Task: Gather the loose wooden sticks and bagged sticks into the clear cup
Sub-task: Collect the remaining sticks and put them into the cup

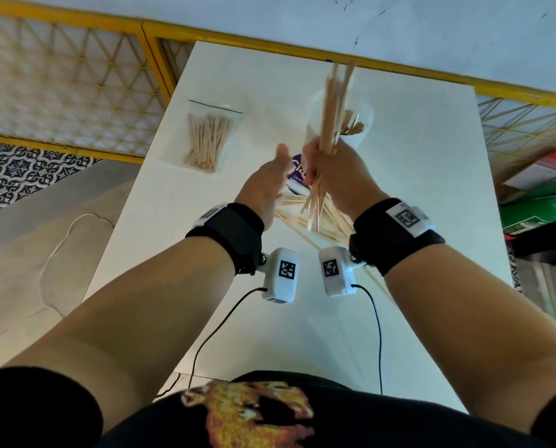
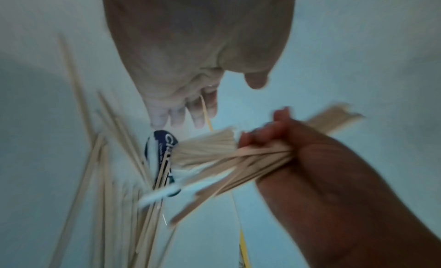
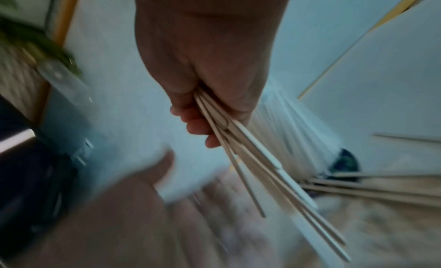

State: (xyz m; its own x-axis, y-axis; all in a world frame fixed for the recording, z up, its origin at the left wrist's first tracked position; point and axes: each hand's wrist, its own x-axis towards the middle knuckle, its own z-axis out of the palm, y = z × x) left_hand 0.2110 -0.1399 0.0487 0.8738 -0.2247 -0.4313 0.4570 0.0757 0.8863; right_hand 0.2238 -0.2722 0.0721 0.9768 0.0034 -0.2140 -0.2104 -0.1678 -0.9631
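Item: bundle of loose sticks (image 1: 330, 118), clamped upright in my right grip (image 1: 331, 171) just near of the clear cup (image 1: 360, 137) for dropping in; left grip (image 1: 270, 182) spread, empty, beside it; bagged sticks (image 1: 207, 140) far left on the counter (image 1: 415, 189).

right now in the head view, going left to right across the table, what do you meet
bag of sticks → left hand, open → right hand gripping a bundle of sticks → clear cup with sticks already inside. The loose pile under the hands overlaps them, so it is left out.
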